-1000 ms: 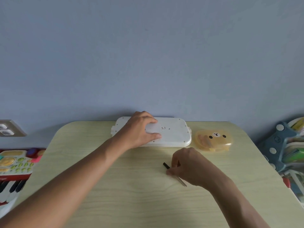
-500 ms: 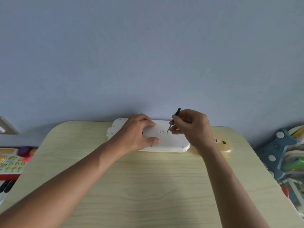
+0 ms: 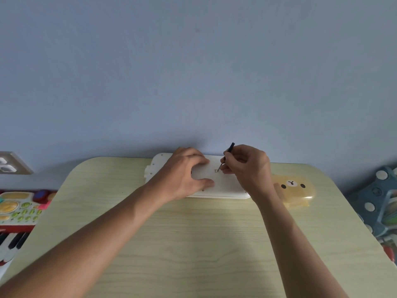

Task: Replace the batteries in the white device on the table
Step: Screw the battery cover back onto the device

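At the table's (image 3: pixel 193 244) far edge, left hand (image 3: pixel 184 173) flat on white device (image 3: pixel 225 186), right hand (image 3: pixel 247 166) pinching screwdriver (image 3: pixel 225 158) in the cover screw, so batteries not swapped yet.

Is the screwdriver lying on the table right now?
No, the right hand holds the screwdriver upright, tip on the white device.

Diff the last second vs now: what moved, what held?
The right hand lifted the screwdriver off the table and set its tip on the white device. The left hand stayed pressed on the device; the bear case stayed put.
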Demonstrator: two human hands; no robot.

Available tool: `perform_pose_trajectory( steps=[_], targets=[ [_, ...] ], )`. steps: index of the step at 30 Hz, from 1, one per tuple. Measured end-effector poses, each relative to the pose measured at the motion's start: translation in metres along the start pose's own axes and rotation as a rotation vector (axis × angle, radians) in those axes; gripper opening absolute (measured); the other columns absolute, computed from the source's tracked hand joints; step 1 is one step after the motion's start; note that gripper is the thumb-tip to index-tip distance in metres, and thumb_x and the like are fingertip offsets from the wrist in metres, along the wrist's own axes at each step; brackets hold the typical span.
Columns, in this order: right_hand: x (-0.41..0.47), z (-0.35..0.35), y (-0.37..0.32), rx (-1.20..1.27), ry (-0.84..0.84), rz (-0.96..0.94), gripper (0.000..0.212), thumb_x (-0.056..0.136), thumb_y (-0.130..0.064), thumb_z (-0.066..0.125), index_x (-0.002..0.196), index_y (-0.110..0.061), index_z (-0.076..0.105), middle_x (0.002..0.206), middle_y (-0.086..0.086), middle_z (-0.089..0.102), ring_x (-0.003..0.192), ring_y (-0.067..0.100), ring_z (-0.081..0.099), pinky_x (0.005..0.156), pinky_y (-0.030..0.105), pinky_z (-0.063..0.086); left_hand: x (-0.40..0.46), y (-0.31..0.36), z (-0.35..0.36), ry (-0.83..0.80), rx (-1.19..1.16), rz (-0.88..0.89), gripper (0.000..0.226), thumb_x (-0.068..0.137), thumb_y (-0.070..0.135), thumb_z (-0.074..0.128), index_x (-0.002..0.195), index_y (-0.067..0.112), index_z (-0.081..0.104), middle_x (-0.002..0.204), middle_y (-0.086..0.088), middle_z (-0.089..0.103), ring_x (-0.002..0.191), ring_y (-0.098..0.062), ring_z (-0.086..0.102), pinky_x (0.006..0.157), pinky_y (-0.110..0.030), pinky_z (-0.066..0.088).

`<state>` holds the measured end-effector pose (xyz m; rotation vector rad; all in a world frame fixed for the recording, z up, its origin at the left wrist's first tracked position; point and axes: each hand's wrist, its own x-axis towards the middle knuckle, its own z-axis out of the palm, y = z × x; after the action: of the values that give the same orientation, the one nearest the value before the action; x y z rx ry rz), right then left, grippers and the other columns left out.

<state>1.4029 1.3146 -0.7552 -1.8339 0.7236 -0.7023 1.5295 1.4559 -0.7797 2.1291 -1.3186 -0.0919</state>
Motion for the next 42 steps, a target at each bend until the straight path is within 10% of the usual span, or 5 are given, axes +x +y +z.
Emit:
perform_pose_trajectory(
  steps=[13, 24, 35, 42],
  targets=[
    [-0.002, -0.001, -0.001, -0.077, -0.037, -0.103, 0.007, 0.089, -0.010, 0.069, 0.085, -0.008, 0.075, 0.070, 0.006, 0.076, 0.064, 0.016, 0.075, 0.070, 0.038, 0.064, 0.004, 0.004, -0.006, -0.045, -0.024, -0.038, 0.055, 0.077, 0.050, 0.079, 0.124, 0.024, 0.069, 0.124, 0.014, 0.061, 0.123, -0.005, 0.047, 0.098, -0.017, 0.034],
    [-0.003, 0.001, -0.001, -0.139, -0.020, -0.134, 0.016, 0.086, -0.023, 0.073, 0.076, -0.011, 0.071, 0.062, 0.000, 0.073, 0.057, 0.019, 0.071, 0.063, 0.044, 0.061, 0.040, 0.047, -0.007, 0.218, -0.569, -0.056, 0.010, 0.075, 0.016, 0.087, 0.077, 0.012, 0.078, 0.072, 0.003, 0.076, 0.066, -0.007, 0.071, 0.062, -0.012, 0.051],
    [-0.004, 0.003, 0.005, 0.115, -0.052, 0.028, 0.006, 0.084, -0.012, 0.076, 0.081, -0.008, 0.077, 0.072, 0.016, 0.072, 0.057, 0.011, 0.058, 0.051, 0.024, 0.047, 0.042, 0.041, -0.005, 0.109, -0.627, -0.039, 0.009, 0.078, 0.014, 0.085, 0.085, 0.015, 0.080, 0.084, 0.003, 0.077, 0.073, -0.016, 0.073, 0.073, -0.028, 0.060],
    [-0.006, 0.006, 0.003, 0.147, -0.148, 0.039, 0.008, 0.089, -0.014, 0.073, 0.092, -0.014, 0.081, 0.082, 0.020, 0.073, 0.062, 0.010, 0.053, 0.057, 0.023, 0.046, 0.038, 0.038, -0.003, 0.162, -0.709, -0.048, 0.010, 0.083, 0.003, 0.078, 0.087, 0.012, 0.080, 0.084, 0.001, 0.078, 0.077, -0.011, 0.074, 0.066, -0.014, 0.054]
  ],
)
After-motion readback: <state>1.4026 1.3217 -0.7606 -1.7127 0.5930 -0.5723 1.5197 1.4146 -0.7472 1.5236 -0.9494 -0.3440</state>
